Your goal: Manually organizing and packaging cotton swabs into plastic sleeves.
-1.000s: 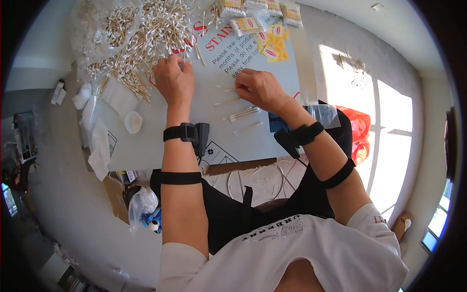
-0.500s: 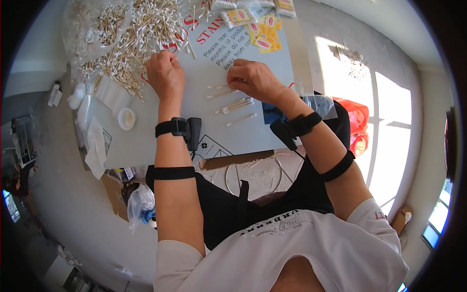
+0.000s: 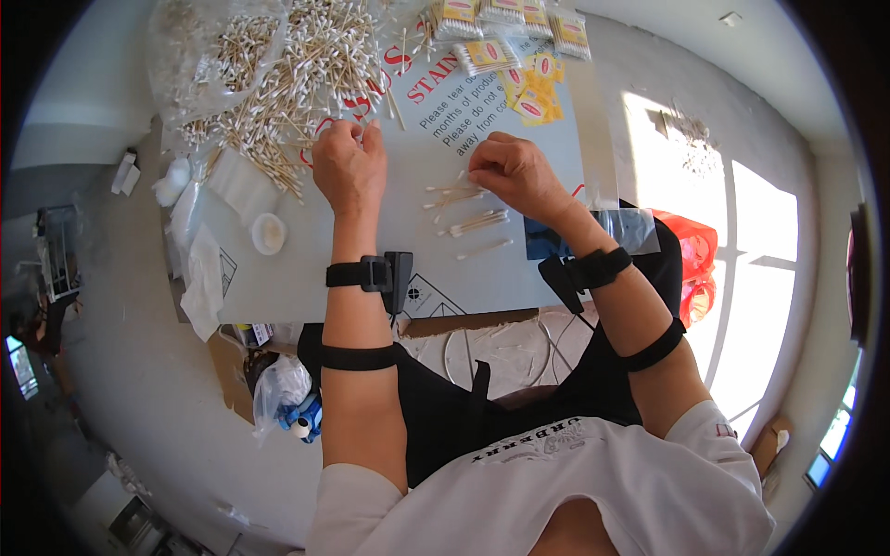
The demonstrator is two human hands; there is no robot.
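My left hand [image 3: 349, 169] is curled at the near edge of a big heap of cotton swabs [image 3: 306, 69]. Its thumb and forefinger point up close together, and whatever is between them is too small to make out. My right hand [image 3: 521, 176], fingers bent into a pinch, hovers over a few loose cotton swabs [image 3: 452, 195] on the table. Its fingertips are turned down and partly hidden, so I cannot tell what they hold. Just nearer lie a small bunch of swabs [image 3: 480, 222] and one single swab [image 3: 486, 248].
Packed swab bags [image 3: 487, 57] and yellow cards [image 3: 540, 97] lie at the table's far side. A clear plastic bag [image 3: 199, 69] covers part of the heap. On the left are a small white dish [image 3: 269, 233] and white wrap [image 3: 204, 278]. A red bag [image 3: 691, 250] is beyond the right edge.
The whole view has shifted, so everything sits lower and further right. My left thumb now stands more apart from the fist. The loose swabs under my right hand lie slightly differently.
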